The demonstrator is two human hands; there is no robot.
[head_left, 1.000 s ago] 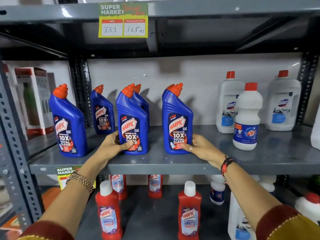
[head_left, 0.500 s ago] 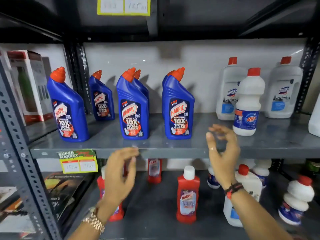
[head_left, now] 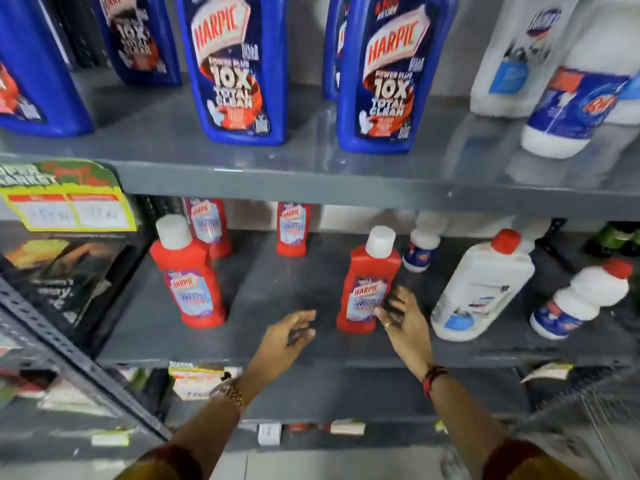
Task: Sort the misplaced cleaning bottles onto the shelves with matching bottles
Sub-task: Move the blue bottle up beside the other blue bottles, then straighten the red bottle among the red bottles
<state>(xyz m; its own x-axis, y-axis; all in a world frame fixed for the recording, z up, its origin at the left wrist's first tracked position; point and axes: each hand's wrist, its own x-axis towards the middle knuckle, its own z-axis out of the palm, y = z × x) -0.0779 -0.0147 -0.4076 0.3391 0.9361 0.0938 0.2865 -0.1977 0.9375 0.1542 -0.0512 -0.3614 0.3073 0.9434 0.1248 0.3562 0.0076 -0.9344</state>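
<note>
Blue Harpic bottles (head_left: 242, 71) stand in a row on the upper shelf (head_left: 311, 181), with white bottles (head_left: 575, 109) at its right end. On the lower shelf (head_left: 284, 299) stand several red Harpic bottles with white caps. My right hand (head_left: 401, 320) is open, its fingers beside the front red bottle (head_left: 369, 289), touching or nearly touching its right side. My left hand (head_left: 287, 337) hovers open over the shelf's front edge, left of that bottle, holding nothing. Another red bottle (head_left: 188, 275) stands further left.
To the right on the lower shelf are a large white bottle with a red cap (head_left: 481, 289), a smaller white one (head_left: 581, 299) and a small one behind (head_left: 420, 247). A yellow price tag (head_left: 69, 202) hangs at left. A slanted metal upright (head_left: 69, 355) crosses the lower left.
My view and both hands have dropped from the upper shelf with the blue bottles to the lower shelf; both hands let go of the blue bottles and now open near a red bottle.
</note>
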